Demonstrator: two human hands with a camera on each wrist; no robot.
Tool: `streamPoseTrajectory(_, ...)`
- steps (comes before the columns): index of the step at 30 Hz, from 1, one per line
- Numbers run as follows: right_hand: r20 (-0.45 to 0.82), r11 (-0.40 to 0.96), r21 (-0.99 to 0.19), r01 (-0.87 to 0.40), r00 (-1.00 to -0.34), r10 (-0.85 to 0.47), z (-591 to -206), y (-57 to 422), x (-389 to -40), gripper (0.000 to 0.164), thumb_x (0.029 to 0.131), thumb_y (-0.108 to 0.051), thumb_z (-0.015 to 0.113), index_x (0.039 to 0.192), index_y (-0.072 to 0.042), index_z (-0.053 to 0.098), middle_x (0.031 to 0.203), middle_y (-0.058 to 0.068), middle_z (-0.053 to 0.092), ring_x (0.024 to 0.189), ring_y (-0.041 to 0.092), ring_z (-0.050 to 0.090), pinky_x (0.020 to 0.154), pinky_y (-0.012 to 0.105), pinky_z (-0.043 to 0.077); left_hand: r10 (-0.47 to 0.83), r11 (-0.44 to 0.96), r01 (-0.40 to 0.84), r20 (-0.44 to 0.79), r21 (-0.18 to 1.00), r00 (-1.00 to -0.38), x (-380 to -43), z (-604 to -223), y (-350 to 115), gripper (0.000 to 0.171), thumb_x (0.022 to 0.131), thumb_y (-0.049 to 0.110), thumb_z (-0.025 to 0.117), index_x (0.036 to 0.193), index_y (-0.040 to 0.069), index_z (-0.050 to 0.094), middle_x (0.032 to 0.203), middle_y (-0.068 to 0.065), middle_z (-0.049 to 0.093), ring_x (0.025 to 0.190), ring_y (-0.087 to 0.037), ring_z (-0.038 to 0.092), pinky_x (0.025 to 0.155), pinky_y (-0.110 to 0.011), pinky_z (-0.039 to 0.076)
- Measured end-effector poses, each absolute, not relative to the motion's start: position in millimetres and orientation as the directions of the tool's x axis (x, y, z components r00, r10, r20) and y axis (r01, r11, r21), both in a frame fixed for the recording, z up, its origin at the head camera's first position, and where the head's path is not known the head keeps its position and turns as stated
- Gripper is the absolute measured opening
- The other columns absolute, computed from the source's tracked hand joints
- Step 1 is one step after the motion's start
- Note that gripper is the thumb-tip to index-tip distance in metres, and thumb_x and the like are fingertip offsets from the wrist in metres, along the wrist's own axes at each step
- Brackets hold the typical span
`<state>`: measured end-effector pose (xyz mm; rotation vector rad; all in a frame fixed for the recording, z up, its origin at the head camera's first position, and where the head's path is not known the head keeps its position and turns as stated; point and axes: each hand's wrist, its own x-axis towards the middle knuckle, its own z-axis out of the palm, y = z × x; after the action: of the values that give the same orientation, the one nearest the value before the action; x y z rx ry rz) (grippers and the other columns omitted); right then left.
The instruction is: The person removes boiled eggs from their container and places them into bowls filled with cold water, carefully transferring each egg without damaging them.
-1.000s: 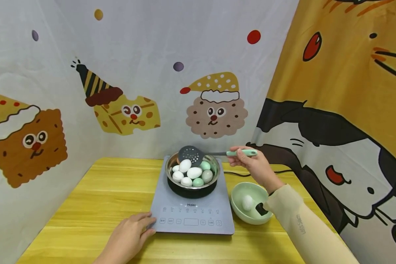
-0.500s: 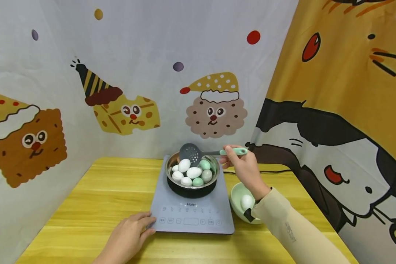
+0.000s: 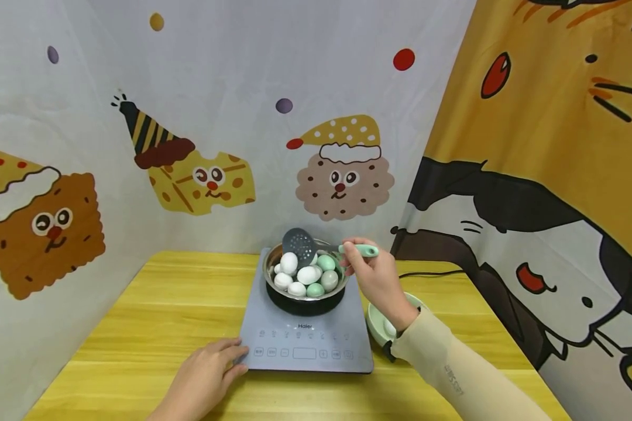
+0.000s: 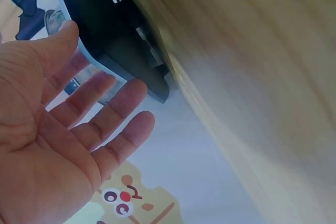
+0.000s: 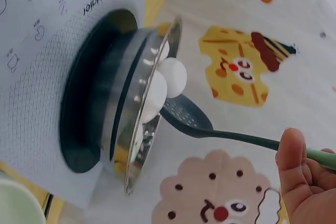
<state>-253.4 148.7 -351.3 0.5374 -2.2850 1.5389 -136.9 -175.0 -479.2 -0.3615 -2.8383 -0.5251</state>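
My right hand point(image 3: 379, 280) grips the green handle of a dark slotted skimmer point(image 3: 297, 244). Its perforated head dips among the eggs at the back of a steel pot point(image 5: 116, 103). White eggs point(image 3: 282, 281) and pale green eggs point(image 3: 315, 290) fill the pot, along with a greyish one point(image 3: 329, 280). Under the pot is a grey Haier induction cooker point(image 3: 305, 340). My left hand point(image 3: 205, 369) touches the cooker's front left corner with fingertips and thumb. In the left wrist view its fingers are loosely extended along the cooker's edge.
A light green bowl point(image 3: 375, 325) stands to the right of the cooker, partly hidden by my right sleeve point(image 3: 453, 356), with a white egg point(image 3: 389, 328) inside. A black cord point(image 3: 432, 273) runs behind it. A printed cloth wall point(image 3: 216, 88) borders the yellow wooden table point(image 3: 153, 316).
My right hand has moved left and slightly down with the skimmer. A white egg at the back of the pot has shifted left, and more white shows behind the front eggs. The left hand stays put.
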Motion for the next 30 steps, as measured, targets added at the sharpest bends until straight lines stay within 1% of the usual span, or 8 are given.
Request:
streamPoseTrajectory(4, 0.498, 0.38, -0.778, -0.5, -0.86, -0.112, -354, 137, -249, 0.03, 0.11, -0.03, 0.063, 0.125, -0.006, 0.073, 0.094, 0.016, 0.078, 0.078, 0.025, 0.075, 0.071, 0.029, 0.066, 0.197, 0.904, 0.278, 0.26, 0.324, -0.945, -137, -480, -174, 0.03, 0.089, 0.03, 0.087, 0.117, 0.019, 0.082, 0.13, -0.005, 0.077, 0.115, -0.029, 0.075, 0.098, -0.053, 0.063)
streamPoseTrajectory(9, 0.492, 0.378, -0.785, -0.491, -0.865, -0.102, -353, 126, -246, 0.031, 0.11, -0.03, 0.064, 0.125, -0.004, 0.072, 0.094, 0.013, 0.079, 0.081, 0.028, 0.077, 0.071, 0.037, 0.068, 0.198, 0.902, 0.278, 0.258, 0.329, -0.946, -138, -480, -174, 0.03, 0.089, 0.03, 0.087, 0.117, 0.019, 0.082, 0.131, -0.005, 0.077, 0.116, -0.029, 0.075, 0.098, -0.053, 0.062)
streamPoseTrajectory(13, 0.538, 0.452, -0.711, -0.539, -0.831, -0.144, -348, 115, -242, 0.03, 0.109, -0.03, 0.064, 0.124, -0.004, 0.072, 0.087, 0.009, 0.079, 0.075, 0.015, 0.075, 0.064, 0.031, 0.065, 0.197, 0.901, 0.283, 0.27, 0.33, -0.942, -138, -481, -175, 0.03, 0.089, 0.03, 0.087, 0.117, 0.019, 0.082, 0.131, -0.004, 0.077, 0.116, -0.029, 0.075, 0.097, -0.053, 0.063)
streamPoseTrajectory(17, 0.62, 0.565, -0.537, -0.626, -0.747, -0.239, -345, 101, -236, 0.026, 0.109, -0.027, 0.066, 0.12, -0.004, 0.072, 0.066, 0.0, 0.067, 0.054, 0.0, 0.054, 0.048, 0.02, 0.046, 0.198, 0.9, 0.289, 0.286, 0.325, -0.938, -138, -481, -177, 0.03, 0.089, 0.03, 0.088, 0.116, 0.02, 0.083, 0.13, -0.004, 0.077, 0.115, -0.028, 0.076, 0.097, -0.052, 0.063)
streamPoseTrajectory(20, 0.643, 0.587, -0.467, -0.661, -0.71, -0.288, -342, 90, -232, 0.026, 0.109, -0.026, 0.066, 0.12, -0.003, 0.071, 0.062, -0.002, 0.058, 0.048, 0.002, 0.041, 0.045, 0.02, 0.038, 0.195, 0.901, 0.288, 0.288, 0.324, -0.937, -138, -480, -177, 0.029, 0.089, 0.03, 0.088, 0.116, 0.02, 0.083, 0.129, -0.004, 0.078, 0.115, -0.028, 0.076, 0.097, -0.051, 0.063)
streamPoseTrajectory(23, 0.616, 0.564, -0.54, -0.625, -0.75, -0.241, -343, 87, -231, 0.028, 0.109, -0.027, 0.064, 0.119, -0.002, 0.071, 0.067, 0.002, 0.065, 0.054, 0.008, 0.057, 0.048, 0.02, 0.046, 0.195, 0.9, 0.282, 0.272, 0.332, -0.943, -138, -480, -177, 0.029, 0.089, 0.03, 0.088, 0.116, 0.02, 0.083, 0.13, -0.004, 0.077, 0.115, -0.028, 0.076, 0.097, -0.051, 0.063)
streamPoseTrajectory(26, 0.534, 0.487, -0.697, -0.527, -0.834, -0.138, -345, 92, -235, 0.034, 0.11, -0.034, 0.062, 0.12, -0.002, 0.07, 0.082, 0.009, 0.075, 0.068, 0.022, 0.074, 0.054, 0.027, 0.059, 0.196, 0.899, 0.276, 0.252, 0.339, -0.948, -138, -480, -176, 0.03, 0.089, 0.03, 0.087, 0.117, 0.02, 0.083, 0.13, -0.004, 0.077, 0.116, -0.028, 0.075, 0.098, -0.052, 0.063)
streamPoseTrajectory(30, 0.382, 0.318, -0.867, -0.383, -0.922, -0.067, -350, 111, -240, 0.042, 0.111, -0.041, 0.059, 0.127, -0.004, 0.069, 0.099, 0.017, 0.077, 0.074, 0.025, 0.076, 0.063, 0.039, 0.067, 0.194, 0.899, 0.271, 0.243, 0.343, -0.951, -137, -478, -176, 0.03, 0.089, 0.03, 0.087, 0.117, 0.019, 0.082, 0.131, -0.005, 0.077, 0.118, -0.029, 0.075, 0.099, -0.052, 0.063)
